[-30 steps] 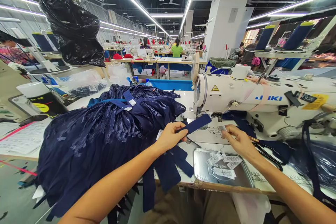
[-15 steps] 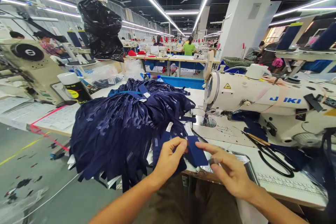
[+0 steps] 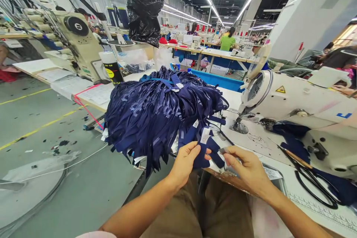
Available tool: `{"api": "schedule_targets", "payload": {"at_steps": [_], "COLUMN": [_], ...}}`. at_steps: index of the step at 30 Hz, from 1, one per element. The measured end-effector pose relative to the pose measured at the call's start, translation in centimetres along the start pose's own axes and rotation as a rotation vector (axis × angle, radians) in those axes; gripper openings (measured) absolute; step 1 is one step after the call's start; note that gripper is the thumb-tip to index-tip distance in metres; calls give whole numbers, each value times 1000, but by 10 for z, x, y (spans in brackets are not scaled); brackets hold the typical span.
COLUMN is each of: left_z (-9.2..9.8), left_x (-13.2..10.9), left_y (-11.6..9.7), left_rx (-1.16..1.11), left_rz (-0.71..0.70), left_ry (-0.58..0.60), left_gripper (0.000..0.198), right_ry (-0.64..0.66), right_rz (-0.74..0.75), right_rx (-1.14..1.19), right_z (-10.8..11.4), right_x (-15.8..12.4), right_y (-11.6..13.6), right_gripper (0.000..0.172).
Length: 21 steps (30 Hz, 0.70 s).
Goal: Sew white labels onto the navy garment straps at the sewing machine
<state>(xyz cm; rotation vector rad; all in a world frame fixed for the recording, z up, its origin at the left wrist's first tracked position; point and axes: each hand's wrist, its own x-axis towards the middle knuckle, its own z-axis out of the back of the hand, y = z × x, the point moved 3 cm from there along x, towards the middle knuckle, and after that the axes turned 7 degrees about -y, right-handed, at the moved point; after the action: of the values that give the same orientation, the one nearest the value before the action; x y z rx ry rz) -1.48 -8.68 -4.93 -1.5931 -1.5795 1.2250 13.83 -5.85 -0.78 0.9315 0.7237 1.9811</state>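
My left hand (image 3: pixel 185 161) is closed, pinching a navy fabric strip (image 3: pixel 216 153) near the table's front edge. A white printed label (image 3: pixel 205 135) lies on the strip's upper part. Just right of the strip, my right hand (image 3: pixel 247 167) has thumb and forefinger pressed together on a small dark grey piece, too small to name. Behind and left of my hands spreads a big tied bundle of navy strips (image 3: pixel 145 119), some hanging over the edge. Another labelled strip (image 3: pixel 191 134) lies beside the held one.
A white sewing machine (image 3: pixel 295 96) stands at right, its needle area (image 3: pixel 238 125) beyond my right hand. Black-handled scissors (image 3: pixel 312 178) lie on the table at right. A spray can (image 3: pixel 111 67) stands behind the bundle. Another machine (image 3: pixel 78 41) is at left; people work farther back.
The view has swung right-to-left and down, so the scene sits farther right. My right fingers, spread beside the strip before, now pinch the small grey piece. My left hand keeps its hold.
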Motion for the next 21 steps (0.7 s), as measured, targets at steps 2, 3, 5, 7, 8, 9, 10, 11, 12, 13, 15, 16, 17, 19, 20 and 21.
{"api": "schedule_targets", "payload": {"at_steps": [2,3,5,7,8,9,10,11,12,13,15,16,17,19,20,21], "left_z": [2,3,4,6,6,6,7,6,6,6,5,5,5,4,4,3], "left_x": [0,0,1,2,3,3,3,3,3,3,2,1,0,-1,-1,-1], "left_y": [-1,-1,0,0,1,1,1,1,1,1,0,0,-1,-3,-3,-4], "left_rx": [-6,-13,-29,-38,-42,-46,-48,-47,-45,-41,-31,-29,-29,-28,-29,-28], "left_rz": [-7,-14,-24,-27,-29,-31,-35,-38,-41,-41,-35,-32,-30,-29,-34,-37], "left_ry": [6,8,11,15,20,29,40,50,58,64,71,70,67,61,58,57], "left_gripper": [30,29,28,27,26,25,24,23,22,22,23,23,23,23,23,23], "right_ry": [55,68,77,92,109,129,148,159,160,146,98,73,53,39,41,44], "right_rz": [-47,-60,-66,-46,-30,-16,-6,1,2,-3,-24,-35,-45,-52,-51,-46], "right_rx": [26,35,37,27,23,21,19,20,21,24,30,29,26,21,16,7], "right_z": [-4,-6,-10,-13,-16,-18,-20,-22,-24,-25,-26,-26,-27,-27,-27,-27], "right_x": [6,9,13,15,16,18,19,20,22,23,26,27,28,29,29,29], "right_y": [2,3,5,7,8,9,10,10,11,11,10,9,9,6,5,4], "right_gripper": [18,21,28,28,28,27,28,29,29,30,30,29,29,29,29,29]}}
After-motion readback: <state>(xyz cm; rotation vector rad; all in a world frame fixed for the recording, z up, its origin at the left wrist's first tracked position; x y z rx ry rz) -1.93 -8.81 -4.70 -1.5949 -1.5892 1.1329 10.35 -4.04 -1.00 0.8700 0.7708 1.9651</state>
